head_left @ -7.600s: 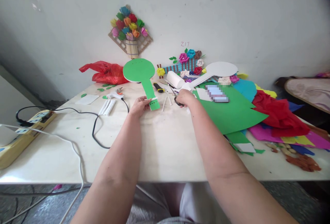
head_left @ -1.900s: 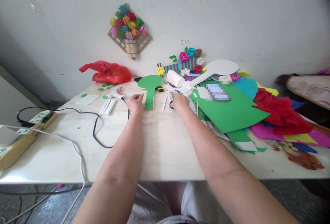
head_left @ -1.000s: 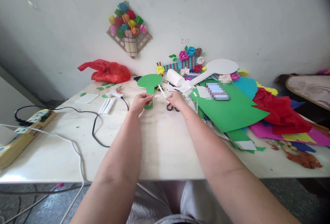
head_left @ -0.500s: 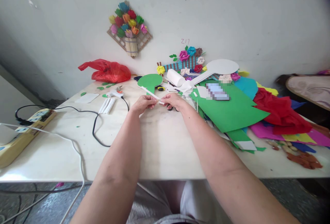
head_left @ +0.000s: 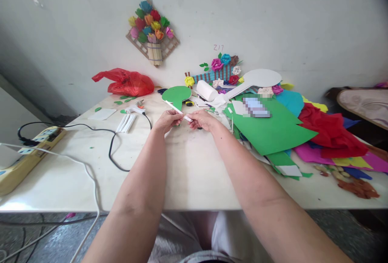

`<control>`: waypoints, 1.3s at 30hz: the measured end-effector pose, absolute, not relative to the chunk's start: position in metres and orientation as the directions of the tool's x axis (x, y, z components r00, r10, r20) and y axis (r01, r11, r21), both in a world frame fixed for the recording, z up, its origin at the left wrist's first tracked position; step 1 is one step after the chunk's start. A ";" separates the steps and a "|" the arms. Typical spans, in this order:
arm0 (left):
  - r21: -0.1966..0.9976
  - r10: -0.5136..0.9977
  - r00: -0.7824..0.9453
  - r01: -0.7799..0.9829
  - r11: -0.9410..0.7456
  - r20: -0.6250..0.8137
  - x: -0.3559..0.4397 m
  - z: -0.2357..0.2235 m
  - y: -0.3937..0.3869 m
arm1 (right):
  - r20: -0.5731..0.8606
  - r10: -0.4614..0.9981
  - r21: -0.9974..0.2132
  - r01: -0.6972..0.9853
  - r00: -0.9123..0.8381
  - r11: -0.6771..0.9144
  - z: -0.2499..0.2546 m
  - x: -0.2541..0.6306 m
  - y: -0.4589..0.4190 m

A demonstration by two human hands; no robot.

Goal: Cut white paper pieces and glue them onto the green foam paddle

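Observation:
A narrow white strip (head_left: 173, 108), apparently paper, is pinched between my two hands above the table. My left hand (head_left: 168, 120) is closed on its middle. The fingers of my right hand (head_left: 202, 119) grip its lower right end. The strip slants up and to the left, its far end over a green round-topped cutout (head_left: 177, 93). Left of my hands lie several white sticks (head_left: 126, 123) beside a white glue gun (head_left: 135, 109). Under my right hand a dark object, possibly scissors, is mostly hidden.
Green sheets (head_left: 269, 125) with a phone (head_left: 256, 107) on top cover the right side. At the back are a red plastic bag (head_left: 127, 83), a white roll (head_left: 206, 91) and a white paddle-shaped cutout (head_left: 262, 78). Cords run from a power strip (head_left: 33, 154) on the left.
My left hand has tilted a little and the right fingers have shifted along the strip's lower end. More of that end shows between the hands.

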State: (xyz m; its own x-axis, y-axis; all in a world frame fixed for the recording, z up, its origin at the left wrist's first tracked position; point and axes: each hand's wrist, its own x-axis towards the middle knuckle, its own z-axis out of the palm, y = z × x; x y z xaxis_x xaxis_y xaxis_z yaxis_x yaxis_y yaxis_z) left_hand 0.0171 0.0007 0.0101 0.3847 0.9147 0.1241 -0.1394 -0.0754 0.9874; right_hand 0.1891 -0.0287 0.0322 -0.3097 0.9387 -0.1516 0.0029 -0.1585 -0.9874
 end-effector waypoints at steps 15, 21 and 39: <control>0.979 0.936 0.329 -0.197 -0.060 0.123 0.020 0.010 0.001 | -0.104 0.926 -0.971 -0.164 -0.364 -0.174 0.029 0.188 -0.027; 0.994 0.930 0.351 -0.061 -0.091 0.106 0.024 0.009 0.000 | -0.103 0.926 -0.958 -0.214 -0.363 -0.191 0.025 0.187 -0.025; 0.992 0.913 0.390 -0.001 -0.130 0.120 0.027 0.015 -0.002 | -0.126 0.928 -0.963 -0.182 -0.351 -0.200 0.021 0.188 -0.023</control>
State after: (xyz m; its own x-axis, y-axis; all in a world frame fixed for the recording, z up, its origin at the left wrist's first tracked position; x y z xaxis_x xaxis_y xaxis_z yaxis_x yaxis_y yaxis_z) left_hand 0.0272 -0.0018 0.0146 0.3904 0.9128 0.1199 -0.0013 -0.1297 0.9915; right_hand 0.1876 -0.0226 0.0206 -0.3514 0.9277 -0.1264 -0.1817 -0.2000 -0.9628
